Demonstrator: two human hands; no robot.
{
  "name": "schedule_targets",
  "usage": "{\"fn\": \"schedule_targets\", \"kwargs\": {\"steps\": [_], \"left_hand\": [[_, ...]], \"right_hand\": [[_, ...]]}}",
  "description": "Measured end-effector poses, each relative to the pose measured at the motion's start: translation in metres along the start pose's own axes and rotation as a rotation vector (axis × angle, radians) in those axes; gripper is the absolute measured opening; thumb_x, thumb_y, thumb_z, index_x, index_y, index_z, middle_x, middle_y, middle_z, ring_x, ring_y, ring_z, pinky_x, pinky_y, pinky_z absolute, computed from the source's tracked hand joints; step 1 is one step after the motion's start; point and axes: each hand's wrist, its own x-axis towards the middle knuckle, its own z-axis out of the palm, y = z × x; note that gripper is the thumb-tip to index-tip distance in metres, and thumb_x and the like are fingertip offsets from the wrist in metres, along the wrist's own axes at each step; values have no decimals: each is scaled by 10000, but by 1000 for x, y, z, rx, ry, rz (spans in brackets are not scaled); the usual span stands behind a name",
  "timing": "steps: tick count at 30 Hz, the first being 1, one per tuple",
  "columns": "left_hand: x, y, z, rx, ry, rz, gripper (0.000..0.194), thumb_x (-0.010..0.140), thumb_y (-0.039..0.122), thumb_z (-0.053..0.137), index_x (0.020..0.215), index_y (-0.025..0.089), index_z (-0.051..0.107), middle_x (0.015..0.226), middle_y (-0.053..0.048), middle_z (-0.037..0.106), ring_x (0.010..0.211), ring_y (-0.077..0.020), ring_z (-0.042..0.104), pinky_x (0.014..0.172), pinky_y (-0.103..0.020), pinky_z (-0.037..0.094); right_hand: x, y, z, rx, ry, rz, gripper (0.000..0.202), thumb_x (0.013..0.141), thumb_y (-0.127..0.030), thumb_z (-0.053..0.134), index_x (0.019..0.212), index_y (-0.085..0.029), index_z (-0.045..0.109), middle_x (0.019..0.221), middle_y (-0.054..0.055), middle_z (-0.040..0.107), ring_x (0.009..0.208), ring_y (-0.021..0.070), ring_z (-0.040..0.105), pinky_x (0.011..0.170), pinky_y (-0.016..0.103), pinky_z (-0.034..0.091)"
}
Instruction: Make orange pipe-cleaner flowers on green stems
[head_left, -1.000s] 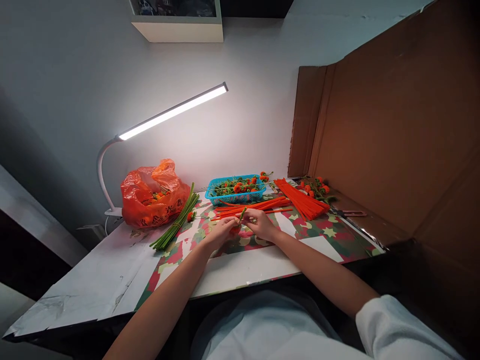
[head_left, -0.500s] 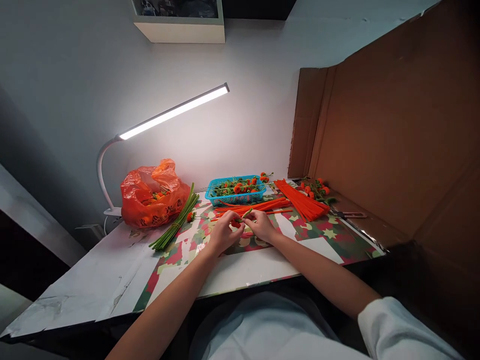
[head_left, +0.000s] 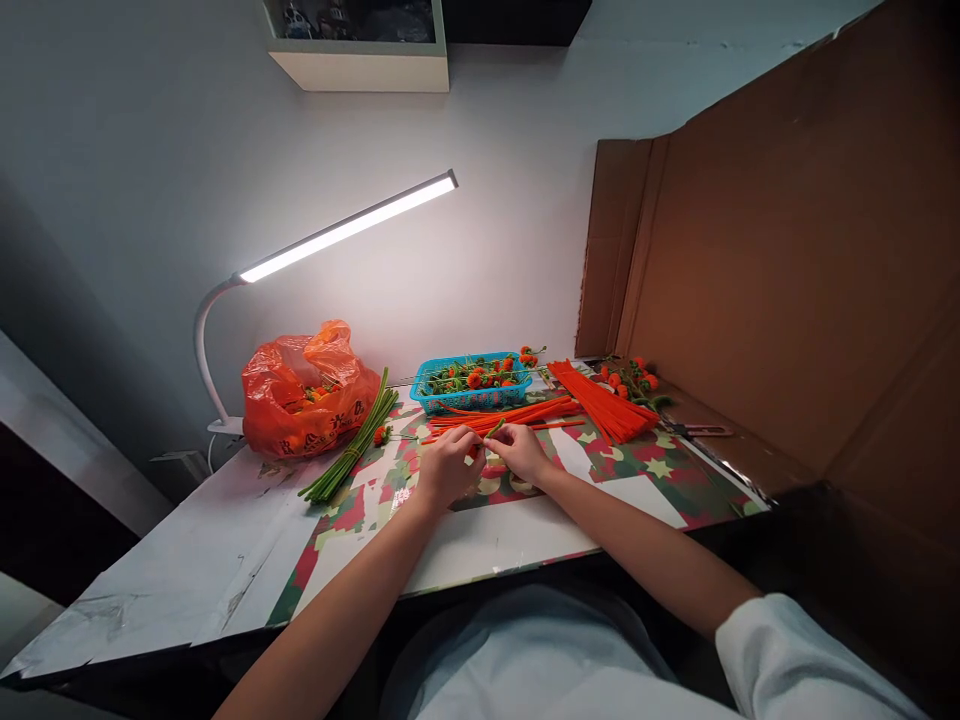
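Fingertips nearly meeting, both hands are over the middle of the patterned table. My left hand is closed round a small orange flower, mostly hidden by the fingers. Pinched in my right hand is a short green stem piece that sticks up from the fingertips. Just beyond the hands lie loose orange-red strips. A fanned bundle of orange-red strips rests to their right. Behind the strips is a blue basket of orange flowers with green stems.
An orange plastic bag and a bundle of green stems are on the left. A lit lamp leans over the table. More orange flowers, a cutter and a tall cardboard sheet are on the right.
My left hand has turned slightly and its fingers have closed further over the flower, which shows less. The right hand has barely moved.
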Motion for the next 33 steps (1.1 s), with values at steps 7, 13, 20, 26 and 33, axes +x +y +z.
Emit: {"fn": "schedule_targets", "kwargs": {"steps": [7,13,20,26,33], "left_hand": [[-1,0,3,140,-10,45,61,757,162,553,756,203,599,812,-76,652,806,-240,592,608,-291,372],[-2,2,1,140,-14,34,63,783,196,541,770,197,603,762,-59,660,754,-220,599,613,-286,378],[-1,1,-2,-6,-25,-41,94,796,209,529,746,195,607,750,-52,657,750,-205,594,629,-276,389],[-1,-10,2,-309,-119,-134,165,831,318,518,762,192,599,678,-6,625,621,-148,564,575,-240,422],[4,-18,4,-642,-225,-239,327,784,482,543,734,162,591,661,-11,605,596,-134,563,558,-241,456]], "right_hand": [[5,5,3,104,-35,63,242,665,-369,683,634,-139,614,620,20,636,585,137,556,545,249,418],[4,4,1,136,-78,86,353,664,-473,667,631,-128,602,581,6,603,529,108,500,503,233,387],[3,5,-1,57,-112,11,265,724,-387,618,666,-128,615,615,19,621,542,118,513,518,238,398],[1,-6,-10,-66,-142,-202,145,781,-261,592,681,-156,607,648,15,613,624,143,545,609,258,419],[0,-13,-21,-162,-193,-434,139,844,-230,564,718,-180,595,727,40,593,725,176,528,726,308,421]]}}
